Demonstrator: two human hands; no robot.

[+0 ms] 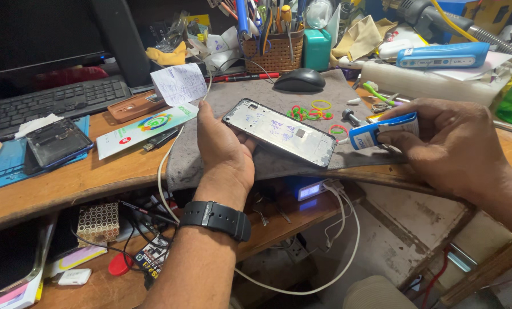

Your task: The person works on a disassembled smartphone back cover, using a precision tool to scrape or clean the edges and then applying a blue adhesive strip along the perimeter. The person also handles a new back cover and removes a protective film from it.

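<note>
My left hand (224,151) holds a phone frame (280,131) by its near left end, lifted a little above a grey mat (250,97). The frame is a flat metal-edged panel with a pale inner face and handwriting on it. My right hand (444,143) grips a small blue and white glue tube (376,130), its thin nozzle pointing at the frame's right end. A black watch (217,218) sits on my left wrist.
Coloured rubber bands (311,111) and a black mouse (299,80) lie on the mat. A woven basket of tools (276,51) stands behind. A keyboard (50,103), a dark phone (57,143), paper slips (178,84) and a white cable (163,171) lie to the left. A lower shelf holds clutter.
</note>
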